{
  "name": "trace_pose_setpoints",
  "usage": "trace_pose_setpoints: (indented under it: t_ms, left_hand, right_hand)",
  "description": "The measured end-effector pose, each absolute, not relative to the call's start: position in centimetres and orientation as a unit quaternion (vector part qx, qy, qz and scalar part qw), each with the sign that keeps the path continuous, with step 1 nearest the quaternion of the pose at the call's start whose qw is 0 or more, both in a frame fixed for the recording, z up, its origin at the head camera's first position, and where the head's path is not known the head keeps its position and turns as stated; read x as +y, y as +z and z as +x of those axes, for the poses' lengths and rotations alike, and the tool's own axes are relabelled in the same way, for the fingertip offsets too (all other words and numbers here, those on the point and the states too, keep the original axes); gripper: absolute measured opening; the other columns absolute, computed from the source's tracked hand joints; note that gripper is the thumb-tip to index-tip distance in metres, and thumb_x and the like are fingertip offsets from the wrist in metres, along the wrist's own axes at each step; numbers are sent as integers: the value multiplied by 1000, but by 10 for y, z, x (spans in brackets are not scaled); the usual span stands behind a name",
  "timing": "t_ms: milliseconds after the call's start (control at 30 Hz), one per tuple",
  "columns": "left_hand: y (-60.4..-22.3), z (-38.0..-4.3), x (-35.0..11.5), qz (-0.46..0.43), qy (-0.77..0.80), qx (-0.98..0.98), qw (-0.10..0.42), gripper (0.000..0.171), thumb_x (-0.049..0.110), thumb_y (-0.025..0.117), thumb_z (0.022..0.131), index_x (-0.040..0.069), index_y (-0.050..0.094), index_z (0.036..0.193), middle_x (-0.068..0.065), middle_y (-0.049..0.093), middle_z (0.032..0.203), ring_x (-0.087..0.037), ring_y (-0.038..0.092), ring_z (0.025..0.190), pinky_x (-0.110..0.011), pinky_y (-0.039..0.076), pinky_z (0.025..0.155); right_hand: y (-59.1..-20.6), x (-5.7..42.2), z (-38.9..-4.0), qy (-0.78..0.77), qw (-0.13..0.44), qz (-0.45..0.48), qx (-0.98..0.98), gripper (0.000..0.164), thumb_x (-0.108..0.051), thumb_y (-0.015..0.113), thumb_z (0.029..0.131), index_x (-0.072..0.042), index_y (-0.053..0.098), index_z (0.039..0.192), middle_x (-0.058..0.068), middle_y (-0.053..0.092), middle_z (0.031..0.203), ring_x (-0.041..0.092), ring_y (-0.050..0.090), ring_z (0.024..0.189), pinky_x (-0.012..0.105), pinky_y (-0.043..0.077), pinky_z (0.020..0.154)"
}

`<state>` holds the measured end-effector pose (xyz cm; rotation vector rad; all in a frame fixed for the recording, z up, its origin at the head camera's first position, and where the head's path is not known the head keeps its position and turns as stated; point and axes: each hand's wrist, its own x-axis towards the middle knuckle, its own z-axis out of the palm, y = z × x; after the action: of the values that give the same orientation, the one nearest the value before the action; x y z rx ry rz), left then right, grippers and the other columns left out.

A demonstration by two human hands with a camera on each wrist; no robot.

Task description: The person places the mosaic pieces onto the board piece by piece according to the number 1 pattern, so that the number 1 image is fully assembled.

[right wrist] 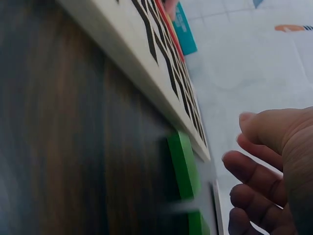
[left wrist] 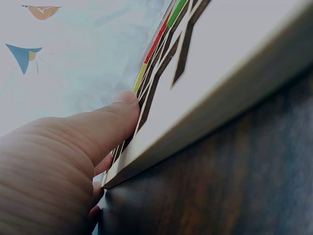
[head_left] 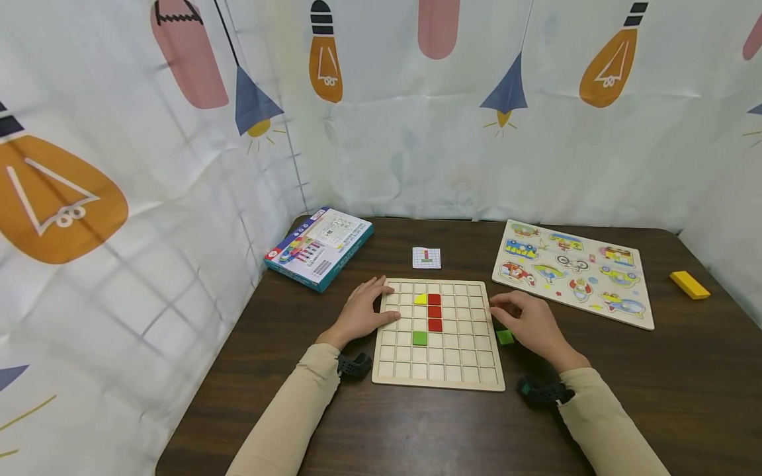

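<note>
A square wooden grid board [head_left: 437, 375] lies on the table. In its cells sit a yellow triangle [head_left: 421, 299], a column of red pieces [head_left: 434, 312] and a green square [head_left: 419, 338]. My left hand [head_left: 361, 311] rests at the board's left edge, its thumb [left wrist: 115, 111] on the top face and the other fingers partly hidden along the edge. My right hand [head_left: 530, 322] hovers beside the board's right edge with loosely bent fingers and nothing between them. Below it, a green block [head_left: 505, 337] lies beside the board; the right wrist view shows two green pieces [right wrist: 183, 166] there.
Behind the board lies a small pattern card [head_left: 426, 258]. A game box [head_left: 319, 248] is at the back left. A picture puzzle board [head_left: 574, 272] lies at the back right, with a yellow block [head_left: 689, 285] farther right. Printed curtains [head_left: 417, 145] surround the dark table [head_left: 417, 436].
</note>
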<state>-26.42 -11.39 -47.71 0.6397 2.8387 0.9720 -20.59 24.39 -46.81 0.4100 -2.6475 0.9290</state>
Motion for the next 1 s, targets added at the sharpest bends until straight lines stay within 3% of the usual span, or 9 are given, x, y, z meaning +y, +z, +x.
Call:
trace_pose_setpoints:
  t_ms: [167, 500, 800, 1000]
  left_hand:
    - [-477, -264, -114, 209, 316, 925, 36, 63, 46, 71, 88, 16, 54, 139, -2, 27, 160, -22, 17, 149, -45, 9, 122]
    - [-476, -263, -114, 211, 318, 923, 35, 62, 46, 71, 88, 15, 54, 139, -3, 28, 160, -23, 18, 149, -46, 10, 122]
    - [-477, -264, -114, 208, 318, 924, 35, 61, 45, 72, 88, 16, 54, 139, -2, 28, 160, -21, 18, 149, -44, 10, 122]
    - [-477, -264, -114, 206, 316, 925, 38, 62, 46, 71, 88, 16, 54, 140, -1, 27, 160, -21, 17, 149, -43, 9, 122]
  right_hand:
    - [-468, 257, -206, 314, 140, 132, -930, 18, -22, 70, 92, -11, 74, 106, -3, 63, 82, 10, 47, 63, 25, 39, 53]
    - [-466, 279, -204, 297, 79, 113, -945, 23, -28, 68, 93, -11, 73, 108, 6, 69, 101, 14, 55, 76, 30, 46, 64]
    - [-462, 290, -204, 307, 18, 126, -943, 23, -33, 72, 90, -16, 74, 106, -5, 67, 91, 10, 57, 77, 26, 49, 64]
    - [-459, 290, -201, 313, -27, 164, -935, 29, -37, 77, 84, -20, 72, 108, -7, 64, 94, 8, 55, 82, 25, 48, 69]
